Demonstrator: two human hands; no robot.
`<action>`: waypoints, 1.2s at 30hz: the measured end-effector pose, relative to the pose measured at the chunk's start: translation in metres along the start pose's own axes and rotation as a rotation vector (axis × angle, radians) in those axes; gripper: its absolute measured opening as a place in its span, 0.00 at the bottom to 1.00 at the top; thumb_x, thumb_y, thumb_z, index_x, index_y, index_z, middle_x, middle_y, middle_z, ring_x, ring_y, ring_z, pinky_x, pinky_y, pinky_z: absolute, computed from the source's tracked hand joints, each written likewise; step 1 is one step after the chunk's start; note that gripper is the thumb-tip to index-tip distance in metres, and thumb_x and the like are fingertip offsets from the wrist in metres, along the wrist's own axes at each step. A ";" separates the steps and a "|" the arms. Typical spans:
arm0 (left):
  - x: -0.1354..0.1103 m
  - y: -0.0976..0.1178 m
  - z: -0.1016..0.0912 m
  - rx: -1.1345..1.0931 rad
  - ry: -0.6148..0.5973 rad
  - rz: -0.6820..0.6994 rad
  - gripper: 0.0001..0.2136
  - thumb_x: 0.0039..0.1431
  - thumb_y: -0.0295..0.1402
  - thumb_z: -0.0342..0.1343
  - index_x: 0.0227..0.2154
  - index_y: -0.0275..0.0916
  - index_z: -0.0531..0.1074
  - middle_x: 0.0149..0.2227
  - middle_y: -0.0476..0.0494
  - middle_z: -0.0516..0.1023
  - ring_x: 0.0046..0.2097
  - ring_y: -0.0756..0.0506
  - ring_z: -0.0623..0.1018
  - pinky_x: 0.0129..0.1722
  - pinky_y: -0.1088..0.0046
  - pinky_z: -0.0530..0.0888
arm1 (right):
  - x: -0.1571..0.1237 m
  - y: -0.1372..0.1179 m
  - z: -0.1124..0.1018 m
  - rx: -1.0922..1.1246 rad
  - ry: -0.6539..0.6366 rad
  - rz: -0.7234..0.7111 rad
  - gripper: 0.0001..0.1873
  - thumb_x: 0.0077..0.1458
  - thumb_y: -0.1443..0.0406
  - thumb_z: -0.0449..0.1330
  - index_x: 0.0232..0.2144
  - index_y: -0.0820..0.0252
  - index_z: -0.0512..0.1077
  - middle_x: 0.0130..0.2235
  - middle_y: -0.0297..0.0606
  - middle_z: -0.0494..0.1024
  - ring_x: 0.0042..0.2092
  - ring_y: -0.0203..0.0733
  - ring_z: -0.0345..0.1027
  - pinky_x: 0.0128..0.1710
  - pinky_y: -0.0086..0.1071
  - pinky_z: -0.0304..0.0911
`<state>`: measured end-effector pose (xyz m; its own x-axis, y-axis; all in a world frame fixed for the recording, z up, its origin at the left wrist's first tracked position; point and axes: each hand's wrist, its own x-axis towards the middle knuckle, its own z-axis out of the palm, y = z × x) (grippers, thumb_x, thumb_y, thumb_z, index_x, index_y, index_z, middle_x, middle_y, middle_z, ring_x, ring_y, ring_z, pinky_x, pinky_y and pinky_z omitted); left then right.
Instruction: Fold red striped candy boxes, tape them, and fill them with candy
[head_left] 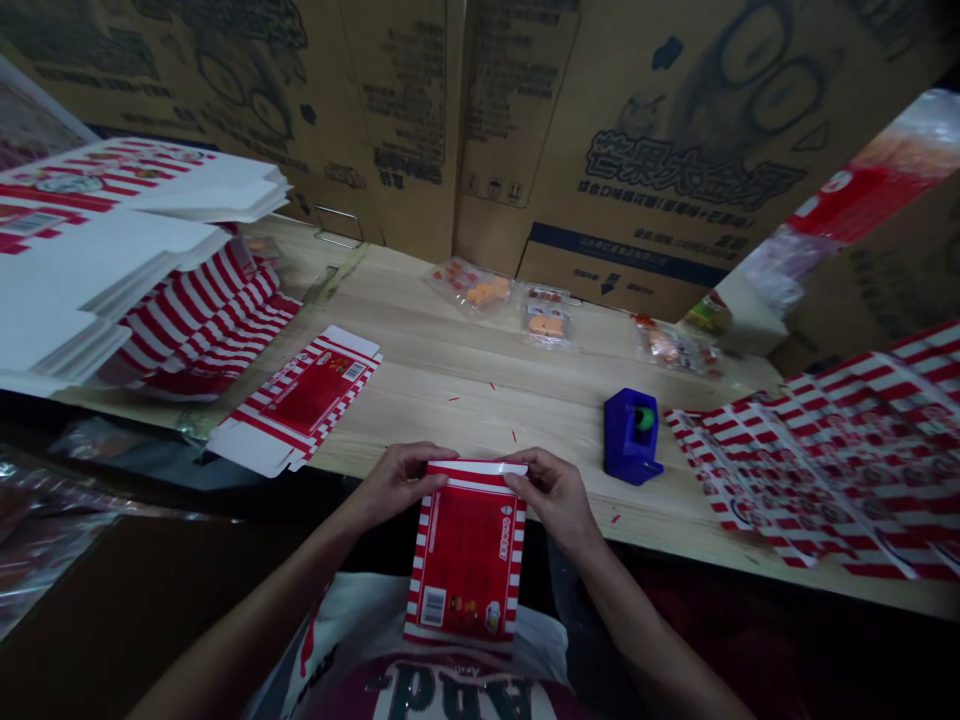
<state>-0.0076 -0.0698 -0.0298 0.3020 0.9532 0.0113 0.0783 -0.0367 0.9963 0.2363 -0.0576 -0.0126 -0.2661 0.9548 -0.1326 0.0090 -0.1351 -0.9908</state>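
- Two hands, the left hand [394, 482] and the right hand [559, 492], pinch the top corners of a red-and-white striped carton [466, 555]. The fingers are curled shut on its upper edge, thumbs on the near face.
- The carton is held upright over the person's lap, just short of the near edge of the desk [465, 385], with its white top flap [476, 467] lying between the two sets of fingertips.
- By the look of the grip, the step in hand is the shaping or closing of the carton's top end. Whether the flap is already tucked in cannot be told.
- A further fold would call for even pressure at both corners, so that the flap sits square.
- A blue tape dispenser [631, 437] stands on the desk just right of the right hand.
- One flat carton blank [300, 400] lies on the desk to the left, overhanging the near edge.
- Stacked blanks [112, 270] pile up at far left, and more blanks [825, 450] fan out at right.
- Clear snack packets [547, 320] lie at the far side, before large cardboard boxes [675, 150].
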 end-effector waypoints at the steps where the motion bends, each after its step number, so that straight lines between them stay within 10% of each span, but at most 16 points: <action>1: 0.000 0.001 0.000 0.014 0.003 0.003 0.14 0.55 0.36 0.61 0.43 0.37 0.78 0.40 0.38 0.80 0.40 0.43 0.79 0.39 0.69 0.75 | 0.000 0.000 0.000 0.016 0.009 0.010 0.13 0.47 0.56 0.67 0.31 0.59 0.76 0.31 0.38 0.80 0.31 0.40 0.72 0.30 0.32 0.67; 9: -0.002 0.007 0.000 0.210 0.023 0.013 0.14 0.54 0.35 0.60 0.43 0.38 0.78 0.44 0.38 0.81 0.43 0.41 0.80 0.39 0.68 0.76 | 0.013 -0.011 -0.004 0.081 0.003 0.205 0.14 0.37 0.58 0.72 0.23 0.61 0.76 0.22 0.34 0.78 0.22 0.35 0.69 0.24 0.29 0.64; 14: -0.004 0.004 0.000 0.236 0.048 -0.001 0.14 0.54 0.35 0.59 0.43 0.38 0.79 0.42 0.38 0.82 0.41 0.41 0.81 0.39 0.68 0.76 | 0.008 -0.007 -0.003 0.137 -0.069 0.185 0.19 0.35 0.59 0.73 0.32 0.60 0.78 0.33 0.38 0.81 0.32 0.40 0.74 0.33 0.33 0.69; 22: -0.001 0.006 0.007 0.240 0.100 -0.051 0.11 0.55 0.36 0.59 0.37 0.37 0.80 0.37 0.41 0.83 0.37 0.42 0.81 0.35 0.72 0.74 | 0.000 0.005 0.006 0.230 0.103 0.151 0.14 0.42 0.57 0.70 0.29 0.59 0.77 0.30 0.38 0.80 0.30 0.40 0.72 0.33 0.32 0.68; 36: -0.002 0.000 0.005 0.239 0.087 -0.048 0.12 0.55 0.37 0.59 0.40 0.38 0.80 0.38 0.41 0.83 0.38 0.42 0.81 0.36 0.70 0.75 | 0.018 -0.006 -0.017 0.065 -0.186 0.120 0.14 0.44 0.57 0.69 0.33 0.58 0.81 0.33 0.40 0.82 0.34 0.42 0.75 0.37 0.36 0.70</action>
<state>-0.0037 -0.0734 -0.0304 0.2101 0.9775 -0.0174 0.3160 -0.0511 0.9474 0.2478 -0.0348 -0.0092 -0.4404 0.8663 -0.2358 -0.0092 -0.2670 -0.9636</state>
